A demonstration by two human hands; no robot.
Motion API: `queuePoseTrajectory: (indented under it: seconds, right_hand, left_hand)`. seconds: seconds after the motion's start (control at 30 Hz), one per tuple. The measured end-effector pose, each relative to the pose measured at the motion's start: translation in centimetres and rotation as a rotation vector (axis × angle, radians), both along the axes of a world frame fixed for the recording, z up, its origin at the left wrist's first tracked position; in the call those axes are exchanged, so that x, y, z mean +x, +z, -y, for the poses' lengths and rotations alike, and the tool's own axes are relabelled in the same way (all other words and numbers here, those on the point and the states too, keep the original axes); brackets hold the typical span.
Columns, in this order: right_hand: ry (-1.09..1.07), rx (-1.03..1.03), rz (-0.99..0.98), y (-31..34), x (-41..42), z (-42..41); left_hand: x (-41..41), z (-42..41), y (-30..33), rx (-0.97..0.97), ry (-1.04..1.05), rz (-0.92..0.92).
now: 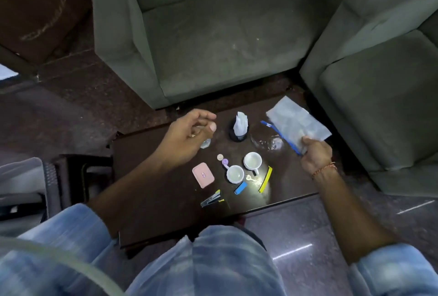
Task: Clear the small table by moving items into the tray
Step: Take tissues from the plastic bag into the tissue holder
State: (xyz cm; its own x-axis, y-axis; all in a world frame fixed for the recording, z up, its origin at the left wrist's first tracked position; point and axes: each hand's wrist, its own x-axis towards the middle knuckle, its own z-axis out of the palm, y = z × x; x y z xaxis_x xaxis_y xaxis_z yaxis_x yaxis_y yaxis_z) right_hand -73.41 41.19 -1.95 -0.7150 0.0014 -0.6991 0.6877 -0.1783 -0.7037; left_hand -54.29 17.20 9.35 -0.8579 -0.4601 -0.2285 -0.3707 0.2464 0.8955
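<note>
The small dark table [154,201] holds a black tissue holder [239,131], a clear glass bowl [267,141], two white cups [252,160] [234,173], a pink case [203,175], a stapler [211,198], a blue clip [240,188], a yellow strip [265,178], a purple lens case [224,162] and a key [250,178]. My left hand [187,137] is curled over a small clear glass [205,147] at the table's left; whether it grips is unclear. My right hand [315,154] holds a clear zip bag [296,121] by its blue strip. No tray is clearly visible.
A grey armchair [213,35] stands right behind the table and a second one [379,94] at its right. A dark low frame [71,177] and a grey seat [21,177] sit to the left. Shiny floor lies at the lower right.
</note>
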Motion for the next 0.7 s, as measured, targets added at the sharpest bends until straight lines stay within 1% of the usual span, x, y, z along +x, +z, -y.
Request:
queuePoseTrajectory:
  seconds: [0.13, 0.3, 0.4, 0.43, 0.5, 0.57, 0.67, 0.7]
  right_hand:
    - [0.022, 0.061, 0.151, -3.8, -2.1, 0.0]
    - [0.002, 0.104, 0.208, -6.9, -3.8, 0.9]
    - [0.135, 0.156, 0.319, -9.1, -4.4, 0.6]
    - [0.202, 0.186, 0.379, -9.9, -4.4, 0.2]
    - [0.265, 0.272, 0.458, -11.4, -4.1, -0.6]
    - [0.266, 0.328, 0.464, -12.3, -3.8, -0.9]
    - [0.272, 0.327, 0.411, -12.5, -3.0, -0.7]
    - [0.308, 0.329, 0.392, -12.4, -2.8, -0.6]
  left_hand:
    - [-0.8, -0.9, -1.4, -0.002, -0.019, 0.072]
    - [-2.6, -1.4, -1.9, -0.005, -0.038, 0.075]
    - [-3.7, -1.5, -2.0, -0.010, -0.032, 0.060]
    - [-4.0, -1.5, -2.1, -0.012, -0.034, 0.058]
    - [-4.3, -1.5, -2.1, -0.005, -0.040, 0.051]
    - [-4.4, -1.3, -2.2, 0.014, -0.032, 0.047]
    - [-4.5, -1.1, -2.5, 0.024, -0.021, 0.068]
    - [-4.5, -1.1, -2.7, 0.024, -0.020, 0.077]
